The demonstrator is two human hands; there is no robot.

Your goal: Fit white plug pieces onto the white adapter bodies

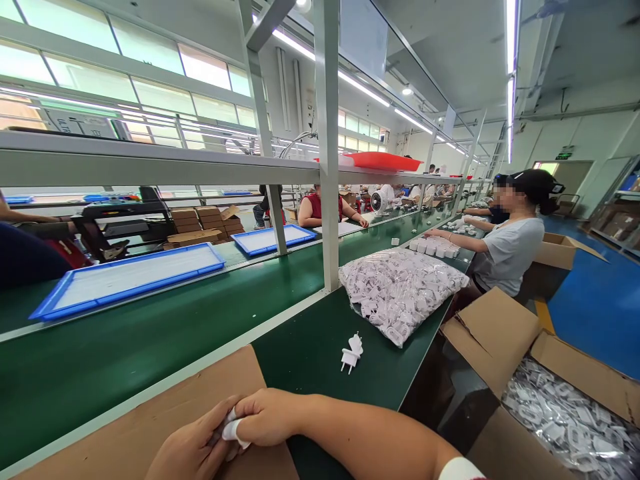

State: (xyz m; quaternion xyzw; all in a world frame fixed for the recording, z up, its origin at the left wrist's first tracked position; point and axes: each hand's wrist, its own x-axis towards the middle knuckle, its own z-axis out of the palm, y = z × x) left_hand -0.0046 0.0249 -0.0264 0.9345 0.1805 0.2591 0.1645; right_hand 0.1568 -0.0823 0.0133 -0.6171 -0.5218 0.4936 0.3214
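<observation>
My left hand (193, 445) and my right hand (270, 417) are closed together at the bottom of the head view, above a flat piece of brown cardboard (200, 400). Their fingers press against each other. Small patches of white (234, 431) show at the fingertips; whether these are finger covers or a plastic part, I cannot tell. Whatever lies between the fingers is hidden. Beyond my right forearm, a couple of white two-pin plug pieces (352, 353) lie on the green bench. Past them rests a clear bag of white plastic parts (400, 283).
A metal post (328, 147) rises from the bench under a shelf (150, 167). Blue-rimmed trays (135, 273) stand left across the green belt (165, 320). To the right are an open carton (495, 333) of bagged white parts and a co-worker (510, 233) handling white pieces.
</observation>
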